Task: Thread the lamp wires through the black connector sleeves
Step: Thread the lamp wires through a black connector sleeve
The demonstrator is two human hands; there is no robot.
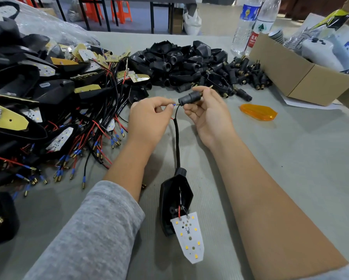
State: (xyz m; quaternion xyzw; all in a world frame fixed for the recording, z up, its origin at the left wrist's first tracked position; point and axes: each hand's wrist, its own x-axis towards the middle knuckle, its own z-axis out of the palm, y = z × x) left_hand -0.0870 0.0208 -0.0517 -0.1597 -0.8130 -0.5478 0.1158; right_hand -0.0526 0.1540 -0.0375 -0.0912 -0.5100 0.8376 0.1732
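Left hand [149,118] pinches blue-tipped wire [177,126] at sleeve [189,97] mouth; right hand [207,110] grips sleeve. Bottle [256,27] label: red, Chinese characters, partly legible "农夫".

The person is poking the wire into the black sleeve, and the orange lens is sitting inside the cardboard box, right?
Not quite. The orange lens lies on the grey table, in front of the cardboard box, not inside it, as the head view shows. The rest holds: the left hand pinches the wire at the black sleeve, which the right hand holds.
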